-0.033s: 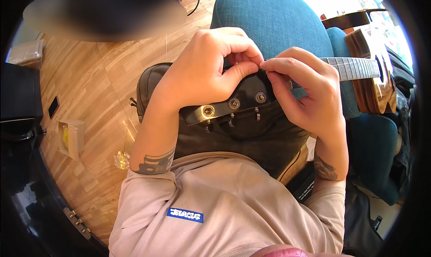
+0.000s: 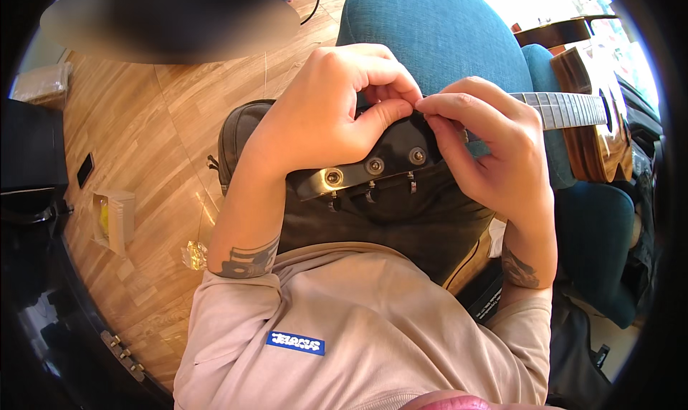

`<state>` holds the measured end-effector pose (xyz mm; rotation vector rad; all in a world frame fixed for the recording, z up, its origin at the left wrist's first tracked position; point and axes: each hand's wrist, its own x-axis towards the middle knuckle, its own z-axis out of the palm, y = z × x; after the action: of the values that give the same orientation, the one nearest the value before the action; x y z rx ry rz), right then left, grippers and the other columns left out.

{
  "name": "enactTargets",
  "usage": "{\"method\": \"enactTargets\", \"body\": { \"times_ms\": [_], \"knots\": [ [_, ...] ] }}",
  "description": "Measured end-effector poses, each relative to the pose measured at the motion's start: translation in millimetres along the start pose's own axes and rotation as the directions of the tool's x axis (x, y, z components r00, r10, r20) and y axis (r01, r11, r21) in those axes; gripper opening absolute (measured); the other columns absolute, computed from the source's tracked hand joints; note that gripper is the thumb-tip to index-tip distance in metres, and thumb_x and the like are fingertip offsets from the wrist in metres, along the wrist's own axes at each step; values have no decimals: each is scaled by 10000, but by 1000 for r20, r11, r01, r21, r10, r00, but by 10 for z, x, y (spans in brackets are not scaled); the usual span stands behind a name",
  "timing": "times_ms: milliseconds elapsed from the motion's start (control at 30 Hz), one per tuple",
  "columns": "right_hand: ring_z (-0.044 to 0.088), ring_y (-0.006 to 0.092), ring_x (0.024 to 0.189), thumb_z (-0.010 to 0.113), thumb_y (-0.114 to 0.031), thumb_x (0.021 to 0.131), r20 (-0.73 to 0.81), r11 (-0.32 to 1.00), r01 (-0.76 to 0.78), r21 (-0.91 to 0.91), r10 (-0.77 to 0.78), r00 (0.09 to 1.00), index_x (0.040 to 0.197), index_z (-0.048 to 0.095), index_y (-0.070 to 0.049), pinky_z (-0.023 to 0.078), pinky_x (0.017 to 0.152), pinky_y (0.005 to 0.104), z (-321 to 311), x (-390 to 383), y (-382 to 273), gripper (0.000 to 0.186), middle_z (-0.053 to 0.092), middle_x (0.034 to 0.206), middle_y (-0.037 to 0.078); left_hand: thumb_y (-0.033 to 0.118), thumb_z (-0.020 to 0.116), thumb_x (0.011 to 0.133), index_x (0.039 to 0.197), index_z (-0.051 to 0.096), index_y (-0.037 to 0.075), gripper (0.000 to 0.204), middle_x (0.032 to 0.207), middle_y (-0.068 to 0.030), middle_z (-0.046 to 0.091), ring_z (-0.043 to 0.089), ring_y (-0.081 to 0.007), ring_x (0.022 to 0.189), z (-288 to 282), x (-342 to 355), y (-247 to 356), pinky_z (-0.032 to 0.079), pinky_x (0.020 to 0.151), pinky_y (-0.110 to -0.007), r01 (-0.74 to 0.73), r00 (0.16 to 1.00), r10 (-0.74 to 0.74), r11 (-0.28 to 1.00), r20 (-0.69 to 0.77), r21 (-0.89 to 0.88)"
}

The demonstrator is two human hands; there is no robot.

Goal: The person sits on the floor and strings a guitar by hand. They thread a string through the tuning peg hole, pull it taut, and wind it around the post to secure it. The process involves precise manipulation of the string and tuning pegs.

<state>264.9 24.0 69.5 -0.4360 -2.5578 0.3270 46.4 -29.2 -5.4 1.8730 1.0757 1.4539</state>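
Note:
A guitar's black headstock (image 2: pixel 405 134) lies over a dark padded bag (image 2: pixel 358 227) in front of me. Along its near edge run several metal tuning posts (image 2: pixel 374 165), with tuning buttons (image 2: pixel 370 193) below. The fretted neck (image 2: pixel 573 110) stretches right to the wooden guitar body (image 2: pixel 584 152). My left hand (image 2: pixel 326 105) arches over the headstock's far side, thumb and forefinger pinched together. Against those fingertips, my right hand (image 2: pixel 502 141) pinches too, by the neck end of the headstock. Whatever sits between the fingertips is too small to make out.
Teal upholstered seating (image 2: pixel 437 37) supports the guitar. On the wooden floor (image 2: pixel 165 145) at left lie a phone (image 2: pixel 86 170), an opened small box (image 2: pixel 118 220) and crumpled gold wrapping (image 2: pixel 195 255). A glossy black case (image 2: pixel 43 302) borders the left; a dark oval surface (image 2: pixel 168 23) stands far left.

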Motion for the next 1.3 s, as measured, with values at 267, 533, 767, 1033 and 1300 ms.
{"method": "enactTargets", "body": {
  "times_ms": [267,533,767,1033,1300],
  "knots": [
    [670,245,671,729,62,926,77,984,-138,-113,148,986,1008,743,17,519,628,338,-63,20,-183,95,708,849,127,-55,820,850,1009,845,27,180,903,-85,770,725,-188,834,-14,-59,31,564,761,-298,-62,996,66,996,-57,69],
    [591,244,650,765,-2,920,122,989,-129,-70,137,983,981,721,8,470,607,357,-18,63,-125,76,596,793,98,-52,814,829,991,841,27,183,899,-90,762,739,-182,791,-9,-103,22,575,717,-283,-85,993,95,988,-71,132],
    [578,250,654,795,-34,896,149,986,-134,-103,148,978,969,721,-12,465,608,374,-19,-2,-136,106,572,808,89,-54,821,832,977,837,32,169,891,-87,748,728,-190,779,19,-116,-10,569,700,-293,-115,989,127,981,-71,155],
    [571,265,668,776,-14,907,185,997,-75,-28,79,980,954,687,-13,458,606,377,-68,10,-175,101,561,820,94,-72,800,811,956,819,30,178,889,-91,743,726,-205,776,61,-127,-38,569,684,-301,-201,967,222,967,-125,158],
    [604,257,721,741,4,955,260,997,-13,82,-8,966,962,672,18,485,659,349,-9,229,-49,71,599,847,101,-97,672,797,997,799,16,263,886,-95,770,740,-195,784,53,-181,-148,569,679,-288,-160,967,182,978,-179,132]
  ]
}}
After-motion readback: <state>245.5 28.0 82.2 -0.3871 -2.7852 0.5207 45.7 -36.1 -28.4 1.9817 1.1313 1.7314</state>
